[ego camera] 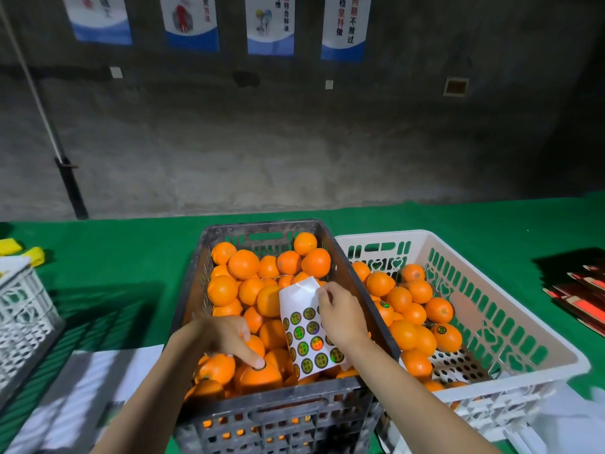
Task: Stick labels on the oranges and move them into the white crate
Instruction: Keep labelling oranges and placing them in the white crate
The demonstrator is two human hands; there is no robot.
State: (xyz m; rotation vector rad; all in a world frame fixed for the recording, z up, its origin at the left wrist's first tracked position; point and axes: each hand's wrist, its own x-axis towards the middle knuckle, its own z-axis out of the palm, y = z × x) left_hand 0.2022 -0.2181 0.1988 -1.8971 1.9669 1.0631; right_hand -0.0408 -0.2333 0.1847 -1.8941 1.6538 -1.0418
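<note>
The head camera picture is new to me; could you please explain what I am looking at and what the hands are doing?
There is no machine here. A person wears a camera on the head, so you look forward and down at their own two hands. A green-covered table carries a dark crate full of unlabelled oranges. To its right is a white crate, partly filled with oranges. Some of these are labelled oranges bearing round stickers. The right hand pinches a sticker sheet over the dark crate. The left hand presses one digit onto a label on an orange at the crate's near end. A second white crate stands at the far left, and papers lie on the table.
</note>
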